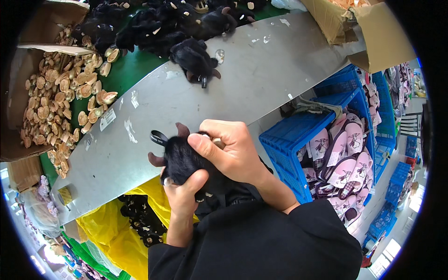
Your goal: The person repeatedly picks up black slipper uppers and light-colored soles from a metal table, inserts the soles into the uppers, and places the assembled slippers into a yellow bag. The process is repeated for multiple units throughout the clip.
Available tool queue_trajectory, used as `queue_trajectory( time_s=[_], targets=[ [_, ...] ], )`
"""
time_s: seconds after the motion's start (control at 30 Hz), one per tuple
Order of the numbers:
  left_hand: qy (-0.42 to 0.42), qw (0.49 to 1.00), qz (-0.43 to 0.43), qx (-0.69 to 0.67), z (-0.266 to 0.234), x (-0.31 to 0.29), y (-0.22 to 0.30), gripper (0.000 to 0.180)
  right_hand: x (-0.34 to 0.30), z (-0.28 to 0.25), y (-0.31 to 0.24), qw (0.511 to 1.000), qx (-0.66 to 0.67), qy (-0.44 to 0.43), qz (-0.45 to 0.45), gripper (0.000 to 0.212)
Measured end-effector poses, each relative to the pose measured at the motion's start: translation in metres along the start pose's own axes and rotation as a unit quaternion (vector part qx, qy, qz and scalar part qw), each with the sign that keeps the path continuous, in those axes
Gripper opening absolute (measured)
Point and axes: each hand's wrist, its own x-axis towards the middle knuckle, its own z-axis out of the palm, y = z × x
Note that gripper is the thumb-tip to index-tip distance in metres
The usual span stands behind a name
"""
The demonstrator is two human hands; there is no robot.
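In front of my body, above the near edge of the metal table, I hold a black plush animal piece [182, 161] in both hands. It has two brown ear- or horn-like tabs and a black ribbon loop [159, 137]. My left hand [183, 192] grips its lower side, thumb bent over the fur. My right hand [231, 148] is closed on its upper right side, thumb pressed against it. A small shiny beige part [218, 143] shows between the right fingers, mostly hidden. Another black plush piece [193, 59] lies on the table, farther off.
A grey metal table [261, 70] adjoins a green surface [126, 77] with piled black plush pieces [154, 23]. Tan shell-shaped parts [56, 100] spill from a cardboard box [11, 116] at left. Blue crates [284, 144] with pink slippers [343, 170] stand right; a yellow bag [105, 238] hangs below.
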Motion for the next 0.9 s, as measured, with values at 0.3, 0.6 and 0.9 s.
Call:
queue_trajectory(
  time_s=[0.3,0.6,0.9],
  targets=[
    [0.050,0.998,0.026,0.027,0.002,0.000,0.004,0.061,-0.003,0.003,0.003,0.998,0.001,0.023,-0.050,0.031],
    [0.036,0.999,0.010,-0.008,0.002,-0.008,0.001,0.084,-0.003,0.006,0.006,0.997,0.021,0.028,-0.074,0.026],
    [0.046,0.998,0.019,0.032,-0.010,-0.007,-0.004,0.084,-0.002,0.005,0.007,0.998,0.027,0.036,-0.050,0.024]
  ],
)
